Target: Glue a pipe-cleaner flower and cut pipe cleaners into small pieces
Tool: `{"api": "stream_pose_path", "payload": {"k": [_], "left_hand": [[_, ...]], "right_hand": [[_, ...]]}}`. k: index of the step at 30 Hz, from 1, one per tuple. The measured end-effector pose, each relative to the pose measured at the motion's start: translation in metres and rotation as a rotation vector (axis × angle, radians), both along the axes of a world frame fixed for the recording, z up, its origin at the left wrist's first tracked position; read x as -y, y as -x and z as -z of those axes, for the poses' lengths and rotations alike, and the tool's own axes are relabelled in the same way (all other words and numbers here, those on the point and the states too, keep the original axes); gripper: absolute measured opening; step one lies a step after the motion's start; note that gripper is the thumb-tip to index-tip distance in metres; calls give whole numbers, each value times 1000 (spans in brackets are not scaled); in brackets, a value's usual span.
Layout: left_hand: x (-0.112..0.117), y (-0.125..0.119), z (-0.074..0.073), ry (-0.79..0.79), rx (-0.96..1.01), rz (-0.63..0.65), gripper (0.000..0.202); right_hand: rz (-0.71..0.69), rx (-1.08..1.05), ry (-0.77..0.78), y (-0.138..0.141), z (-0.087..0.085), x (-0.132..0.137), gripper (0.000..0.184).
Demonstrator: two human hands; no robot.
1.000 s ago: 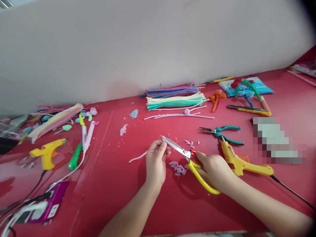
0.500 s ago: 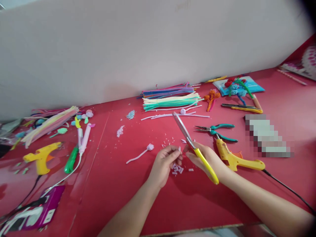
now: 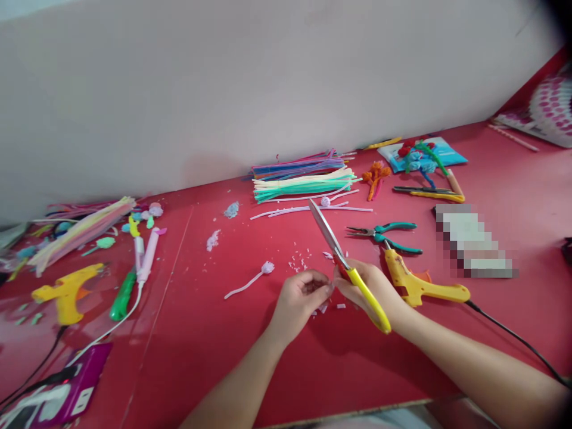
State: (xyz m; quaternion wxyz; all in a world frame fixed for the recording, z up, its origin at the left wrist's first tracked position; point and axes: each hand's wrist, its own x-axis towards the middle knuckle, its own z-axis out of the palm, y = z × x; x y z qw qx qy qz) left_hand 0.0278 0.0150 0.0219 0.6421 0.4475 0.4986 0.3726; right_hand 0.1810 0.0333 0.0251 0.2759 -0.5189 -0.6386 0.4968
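A person's right hand [image 3: 373, 286] is clenched around the handles of a pair of yellow-handled scissors [image 3: 333, 243] above a red surface [image 3: 214, 363], with the blades pressed together and angled up toward the far left. Just beside it, nearly touching, the left hand [image 3: 298, 298] has its fingertips drawn into a pinch; whether any scrap sits between them is too small to tell. Both hands hover in the near middle of the scene, over a scatter of lilac cuttings [image 3: 340, 306] lying on the surface beneath them. To the left of the hands lies a pale lilac stem with a fluffy tip [image 3: 250, 281], apart from both. To the right, near the scissors hand, rest teal-handled pliers [image 3: 388, 233] and, just nearer, a yellow glue gun [image 3: 422, 287] with its black cord trailing off to the right. Farther back, against the white wall [image 3: 268, 77], sits a stack of pipe cleaners [image 3: 304, 176] in mixed colours, with a few lilac lengths loose in front of it. A second yellow glue gun [image 3: 67, 290] lies well apart at the far left edge of the scene, beside a green-handled tool [image 3: 121, 296].
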Motion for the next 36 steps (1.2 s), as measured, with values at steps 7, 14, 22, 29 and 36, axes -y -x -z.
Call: {"api": "stream_pose_path", "payload": {"k": [7, 14, 22, 29, 36], "left_hand": [[0, -1, 4, 38, -54, 8, 13], [-1, 1, 5, 105, 7, 5, 12], [-8, 10, 1, -54, 115, -332, 8], [-14, 22, 0, -123, 237, -563, 7], [-14, 22, 1, -128, 243, -573, 5]], "right_hand": [[-51, 147, -147, -1, 6, -1, 11], [-121, 198, -188, -2, 3, 0, 17], [-141, 563, -378, -10, -1, -3, 25], [-236, 839, -530, -11, 9, 6, 34], [-288, 901, -538, -8, 16, 10, 36]]}}
